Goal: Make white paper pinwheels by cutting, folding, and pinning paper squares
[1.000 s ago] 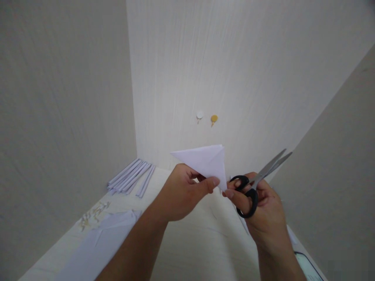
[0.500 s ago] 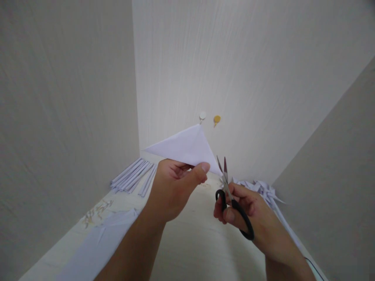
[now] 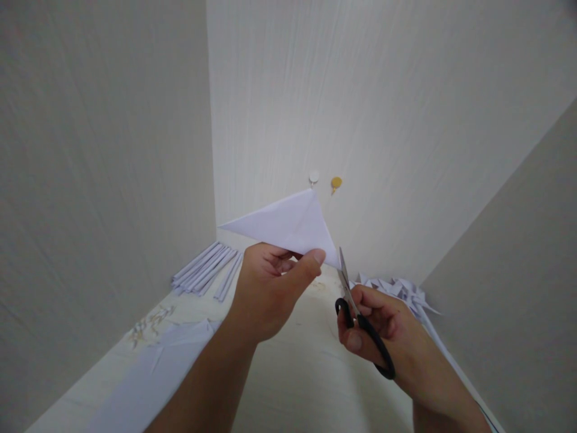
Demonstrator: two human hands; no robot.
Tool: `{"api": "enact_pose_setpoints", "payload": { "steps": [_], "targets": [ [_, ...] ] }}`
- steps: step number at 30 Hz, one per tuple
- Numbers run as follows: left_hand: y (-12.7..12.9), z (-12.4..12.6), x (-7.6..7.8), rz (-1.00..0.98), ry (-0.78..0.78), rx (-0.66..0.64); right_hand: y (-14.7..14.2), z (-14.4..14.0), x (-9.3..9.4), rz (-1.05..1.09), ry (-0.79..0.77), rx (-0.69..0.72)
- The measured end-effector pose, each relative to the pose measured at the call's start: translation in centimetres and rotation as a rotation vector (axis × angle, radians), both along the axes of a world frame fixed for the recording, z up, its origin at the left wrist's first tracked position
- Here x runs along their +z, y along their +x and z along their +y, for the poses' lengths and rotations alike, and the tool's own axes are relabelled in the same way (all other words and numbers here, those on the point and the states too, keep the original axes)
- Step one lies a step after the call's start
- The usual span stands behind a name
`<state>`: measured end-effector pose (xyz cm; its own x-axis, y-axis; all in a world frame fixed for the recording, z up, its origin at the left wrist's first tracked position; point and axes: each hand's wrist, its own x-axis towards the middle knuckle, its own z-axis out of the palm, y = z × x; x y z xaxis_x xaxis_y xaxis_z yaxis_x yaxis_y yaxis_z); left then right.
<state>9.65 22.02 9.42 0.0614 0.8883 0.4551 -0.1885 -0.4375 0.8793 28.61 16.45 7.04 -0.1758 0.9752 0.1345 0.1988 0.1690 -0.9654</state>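
Right, the left hand is pinching a folded white paper triangle between thumb and fingers along its lower edge, holding it up in the air above the desk. The right hand is closed through the black loops of a pair of scissors, just right of the triangle and a little lower. The blades are pointing up and sitting nearly together, their tip touching or just beside the triangle's right corner; can't tell whether they're biting into the paper. Left of the triangle and further back, a bundle of rolled paper strips is lying on the desk against the side wall. Below that, nearer the person, small paper scraps are lying beside a flat white sheet. Right of the triangle, behind the scissors hand, a heap of folded paper pieces is sitting. Above the triangle's peak, a white pin and a yellow pin are sticking in the back wall.
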Motion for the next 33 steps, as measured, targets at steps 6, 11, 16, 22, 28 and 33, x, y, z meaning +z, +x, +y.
{"api": "enact_pose_setpoints", "payload": {
  "steps": [6,11,16,22,28,33],
  "targets": [
    [-0.1,0.13,-0.23,0.006,0.033,-0.02,-0.46,-0.08,0.53,0.021,-0.026,-0.025],
    [0.08,0.23,-0.11,-0.007,0.041,-0.022,-0.33,-0.09,0.34,0.015,-0.029,-0.044],
    [0.13,0.23,-0.02,-0.013,0.041,-0.038,0.0,-0.11,-0.03,0.014,-0.029,-0.035],
    [0.03,0.19,-0.08,-0.003,0.032,-0.052,0.02,-0.06,-0.12,0.004,-0.036,-0.036],
    [0.06,0.39,-0.31,0.006,0.013,-0.054,-0.17,-0.07,0.14,-0.007,-0.048,-0.043],
    [0.14,0.36,-0.16,0.021,0.008,-0.066,-0.16,-0.01,0.02,-0.006,-0.027,-0.056]
  ]
}}
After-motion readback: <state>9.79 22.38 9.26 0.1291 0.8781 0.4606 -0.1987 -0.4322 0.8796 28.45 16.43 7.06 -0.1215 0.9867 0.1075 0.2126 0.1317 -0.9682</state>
